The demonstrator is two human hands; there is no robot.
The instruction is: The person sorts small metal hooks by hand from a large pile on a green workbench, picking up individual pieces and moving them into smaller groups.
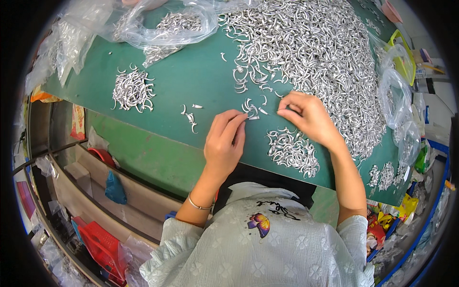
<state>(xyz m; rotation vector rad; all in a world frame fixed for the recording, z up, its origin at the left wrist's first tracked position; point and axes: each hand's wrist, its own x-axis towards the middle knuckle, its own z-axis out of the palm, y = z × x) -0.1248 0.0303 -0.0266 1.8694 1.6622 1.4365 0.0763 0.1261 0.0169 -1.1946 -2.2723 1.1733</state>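
My left hand (224, 142) is over the green table, its fingers drawn together at a few small silver metal pieces (250, 108). Its fingertips meet the edge of that little group; what they pinch is hidden. My right hand (308, 117) hovers just to the right with thumb and fingers curled in, a curved silver piece lying close by its fingertips. Whether it grips a piece is too small to tell. Below it lies a small heap of curved metal pieces (292, 152). A few loose pieces (190, 117) lie left of my left hand.
A very large pile of the same silver pieces (315, 43) covers the table's far right. Another heap (133, 89) sits at the left. Clear plastic bags (177, 28) holding pieces lie at the back. A red basket (103, 246) stands below left, beside wooden shelving (129, 196).
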